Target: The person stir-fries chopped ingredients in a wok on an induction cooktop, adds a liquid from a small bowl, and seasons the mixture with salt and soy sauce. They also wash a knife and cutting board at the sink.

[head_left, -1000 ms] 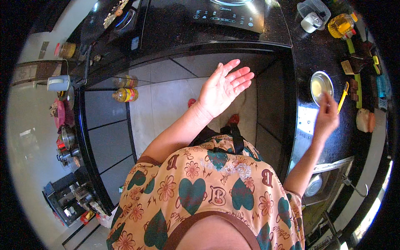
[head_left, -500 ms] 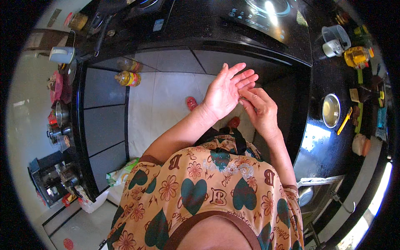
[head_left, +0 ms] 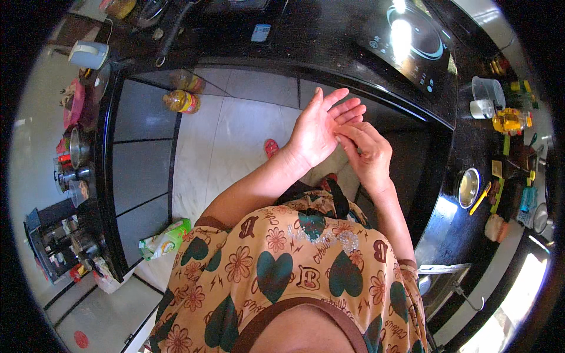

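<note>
My left hand [head_left: 318, 127] is held up over the floor with its palm turned up, fingers stretched out and slightly curled. Close against it is my right hand [head_left: 369, 149], thumb and fingertips pinched together at the edge of the left palm. Whatever the pinch may hold is too small or hidden to make out. Both forearms come up from below, in front of a patterned shirt [head_left: 309, 277].
A black counter holds a cooktop [head_left: 415, 41], with a steel bowl [head_left: 469, 187], a yellow-handled knife [head_left: 481, 199] and an oil bottle [head_left: 511, 121] on the right. Another oil bottle [head_left: 181, 102] stands on the floor at left, and a green-white bag [head_left: 165, 238] lies nearer.
The view has turned a little, so the counters and floor sit differently. My right pinch has shifted slightly inward onto the left palm; the left hand stays about where it was.
</note>
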Available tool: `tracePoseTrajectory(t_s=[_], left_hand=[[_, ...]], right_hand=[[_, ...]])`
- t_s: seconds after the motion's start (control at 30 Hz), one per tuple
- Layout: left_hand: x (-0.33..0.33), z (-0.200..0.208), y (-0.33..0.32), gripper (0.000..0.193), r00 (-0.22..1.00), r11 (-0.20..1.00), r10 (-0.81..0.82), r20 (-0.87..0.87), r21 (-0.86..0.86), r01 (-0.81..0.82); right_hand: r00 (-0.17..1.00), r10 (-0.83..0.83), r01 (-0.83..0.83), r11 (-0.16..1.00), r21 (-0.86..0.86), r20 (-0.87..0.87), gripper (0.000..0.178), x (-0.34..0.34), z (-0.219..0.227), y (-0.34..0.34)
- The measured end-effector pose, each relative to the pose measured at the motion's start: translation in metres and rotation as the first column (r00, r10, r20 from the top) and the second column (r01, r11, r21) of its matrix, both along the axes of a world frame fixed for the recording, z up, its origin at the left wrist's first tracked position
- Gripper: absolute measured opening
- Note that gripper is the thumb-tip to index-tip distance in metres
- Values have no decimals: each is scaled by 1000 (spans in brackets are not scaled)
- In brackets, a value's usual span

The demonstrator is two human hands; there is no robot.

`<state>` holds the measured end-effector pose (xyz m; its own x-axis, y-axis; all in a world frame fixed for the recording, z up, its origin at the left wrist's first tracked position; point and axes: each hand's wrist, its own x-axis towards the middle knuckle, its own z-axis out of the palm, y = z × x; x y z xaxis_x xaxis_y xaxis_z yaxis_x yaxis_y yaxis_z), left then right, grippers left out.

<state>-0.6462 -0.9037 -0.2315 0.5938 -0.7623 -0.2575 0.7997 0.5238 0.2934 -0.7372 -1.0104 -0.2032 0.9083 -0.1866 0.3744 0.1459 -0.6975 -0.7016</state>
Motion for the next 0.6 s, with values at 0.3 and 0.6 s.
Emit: tracePoseTrajectory(t_s=[0.3, 0.6], left_hand=[[30, -12, 32, 62, 997, 996, 72, 6, 49, -73], [40, -12, 50, 62, 991, 984, 134, 10, 117, -134]], right_hand=[[982, 148, -144, 989, 45, -113, 16, 35, -2, 27], [944, 253, -182, 934, 308, -210, 19, 50, 0, 50]])
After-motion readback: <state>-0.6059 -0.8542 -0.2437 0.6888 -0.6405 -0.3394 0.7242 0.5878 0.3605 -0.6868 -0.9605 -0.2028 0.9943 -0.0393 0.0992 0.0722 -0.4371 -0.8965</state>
